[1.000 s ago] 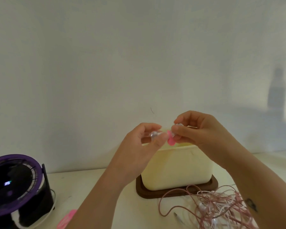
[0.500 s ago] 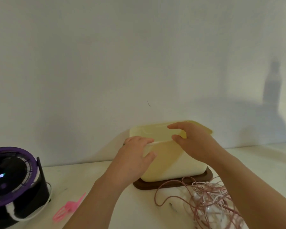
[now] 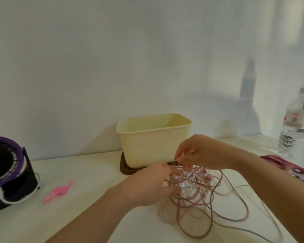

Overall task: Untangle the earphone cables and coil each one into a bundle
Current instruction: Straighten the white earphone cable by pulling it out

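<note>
A tangle of pink and white earphone cables point(image 3: 202, 195) lies on the white table in front of the cream box. My left hand point(image 3: 153, 185) rests at the tangle's left side, its fingers curled into the strands. My right hand point(image 3: 198, 153) hovers over the top of the tangle and pinches a few thin cables between thumb and fingertips. Loose loops spread to the right and toward me. Which single cable each hand holds is unclear.
A cream open box point(image 3: 153, 139) stands on a dark brown lid point(image 3: 125, 168) against the wall. A purple and black fan point(image 3: 5, 172) sits far left, a pink clip point(image 3: 57, 192) near it. A water bottle point(image 3: 297, 125) and a pink pouch point(image 3: 288, 171) are at the right.
Both hands held a small pink item above the box, lowered to the box rim, and have now dropped onto the cable tangle in front of the box. The view has shifted right.
</note>
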`<move>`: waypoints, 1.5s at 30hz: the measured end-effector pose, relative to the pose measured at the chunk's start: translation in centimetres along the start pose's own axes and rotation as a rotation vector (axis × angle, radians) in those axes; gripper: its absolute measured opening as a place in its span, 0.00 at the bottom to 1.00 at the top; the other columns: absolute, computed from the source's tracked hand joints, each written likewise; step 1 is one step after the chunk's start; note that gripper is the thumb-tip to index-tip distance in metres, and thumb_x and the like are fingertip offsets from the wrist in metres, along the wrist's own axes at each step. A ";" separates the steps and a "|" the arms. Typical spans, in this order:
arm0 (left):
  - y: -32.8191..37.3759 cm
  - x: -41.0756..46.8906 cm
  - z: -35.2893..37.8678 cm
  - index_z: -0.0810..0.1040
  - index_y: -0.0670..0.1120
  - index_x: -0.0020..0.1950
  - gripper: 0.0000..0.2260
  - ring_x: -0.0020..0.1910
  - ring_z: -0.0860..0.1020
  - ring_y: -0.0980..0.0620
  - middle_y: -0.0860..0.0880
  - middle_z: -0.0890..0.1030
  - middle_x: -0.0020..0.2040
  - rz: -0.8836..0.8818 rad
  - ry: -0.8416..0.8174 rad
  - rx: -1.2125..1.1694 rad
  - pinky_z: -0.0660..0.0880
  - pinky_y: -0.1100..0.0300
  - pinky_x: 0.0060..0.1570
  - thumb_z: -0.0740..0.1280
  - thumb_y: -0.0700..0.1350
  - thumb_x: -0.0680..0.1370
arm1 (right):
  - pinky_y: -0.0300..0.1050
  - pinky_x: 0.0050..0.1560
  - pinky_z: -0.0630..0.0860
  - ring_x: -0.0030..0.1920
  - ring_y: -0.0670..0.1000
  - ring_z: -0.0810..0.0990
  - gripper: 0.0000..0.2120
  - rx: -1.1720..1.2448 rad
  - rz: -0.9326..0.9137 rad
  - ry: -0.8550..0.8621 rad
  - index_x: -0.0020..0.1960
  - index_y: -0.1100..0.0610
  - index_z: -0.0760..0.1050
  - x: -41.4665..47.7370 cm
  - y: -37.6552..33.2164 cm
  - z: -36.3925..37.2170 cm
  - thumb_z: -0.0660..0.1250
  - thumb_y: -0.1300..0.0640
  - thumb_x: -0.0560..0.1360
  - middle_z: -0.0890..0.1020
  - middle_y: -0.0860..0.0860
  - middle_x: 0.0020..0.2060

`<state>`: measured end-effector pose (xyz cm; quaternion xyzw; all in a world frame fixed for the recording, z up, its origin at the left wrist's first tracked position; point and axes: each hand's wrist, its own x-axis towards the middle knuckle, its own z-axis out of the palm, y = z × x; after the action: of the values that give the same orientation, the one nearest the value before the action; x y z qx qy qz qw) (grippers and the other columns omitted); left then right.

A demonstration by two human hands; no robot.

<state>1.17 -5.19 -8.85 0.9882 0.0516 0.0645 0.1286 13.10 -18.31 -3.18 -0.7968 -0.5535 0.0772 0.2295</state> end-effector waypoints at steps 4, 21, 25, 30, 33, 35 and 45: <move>-0.6 -0.7 1.5 0.73 0.58 0.64 0.14 0.54 0.75 0.54 0.55 0.74 0.59 0.023 -0.005 0.115 0.72 0.60 0.53 0.61 0.46 0.79 | 0.38 0.44 0.79 0.38 0.39 0.82 0.05 0.047 0.011 0.182 0.45 0.48 0.80 -1.6 1.3 -0.2 0.66 0.55 0.76 0.84 0.43 0.36; -5.7 -5.7 0.4 0.75 0.50 0.35 0.15 0.32 0.70 0.64 0.56 0.74 0.36 -0.291 0.774 -0.267 0.65 0.72 0.32 0.62 0.31 0.73 | 0.41 0.48 0.77 0.41 0.45 0.80 0.10 -0.294 0.172 -0.062 0.51 0.53 0.81 -1.2 4.8 3.3 0.61 0.57 0.77 0.84 0.46 0.41; -6.9 -5.8 0.8 0.74 0.49 0.35 0.13 0.32 0.69 0.57 0.55 0.74 0.37 -0.385 0.740 -0.253 0.63 0.68 0.31 0.62 0.32 0.73 | 0.41 0.44 0.74 0.40 0.46 0.79 0.10 -0.162 0.196 0.248 0.47 0.54 0.80 1.0 4.5 3.0 0.60 0.58 0.76 0.81 0.45 0.37; -7.0 -6.2 1.8 0.73 0.52 0.35 0.14 0.33 0.70 0.56 0.55 0.74 0.39 -0.397 0.643 -0.266 0.66 0.62 0.34 0.60 0.35 0.74 | 0.46 0.42 0.75 0.41 0.54 0.79 0.11 -0.235 0.351 0.123 0.40 0.63 0.76 3.7 4.4 4.1 0.61 0.57 0.76 0.81 0.52 0.38; -6.9 -6.2 1.9 0.72 0.54 0.35 0.14 0.35 0.72 0.55 0.55 0.75 0.40 -0.383 0.623 -0.239 0.71 0.57 0.39 0.60 0.36 0.75 | 0.41 0.36 0.77 0.35 0.51 0.77 0.13 -0.246 0.470 -0.056 0.36 0.59 0.72 4.3 4.2 4.6 0.65 0.53 0.75 0.76 0.51 0.32; -6.9 -6.2 1.9 0.72 0.55 0.35 0.15 0.36 0.72 0.55 0.55 0.75 0.41 -0.376 0.628 -0.231 0.72 0.56 0.40 0.60 0.36 0.75 | 0.39 0.34 0.77 0.34 0.50 0.77 0.08 -0.179 0.516 -0.088 0.38 0.60 0.73 4.7 4.5 4.6 0.66 0.57 0.74 0.77 0.52 0.33; -5.4 -5.7 -1.0 0.75 0.51 0.37 0.11 0.53 0.73 0.60 0.56 0.76 0.51 -0.296 0.753 -0.496 0.66 0.71 0.51 0.63 0.36 0.74 | 0.42 0.43 0.80 0.35 0.50 0.80 0.08 0.494 0.232 0.200 0.46 0.63 0.78 4.4 1.5 -0.6 0.64 0.59 0.78 0.81 0.55 0.34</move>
<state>-5.09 -0.45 -9.94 0.8177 0.2178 0.4097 0.3408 16.28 -14.84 -2.79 -0.7785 -0.3978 0.1566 0.4596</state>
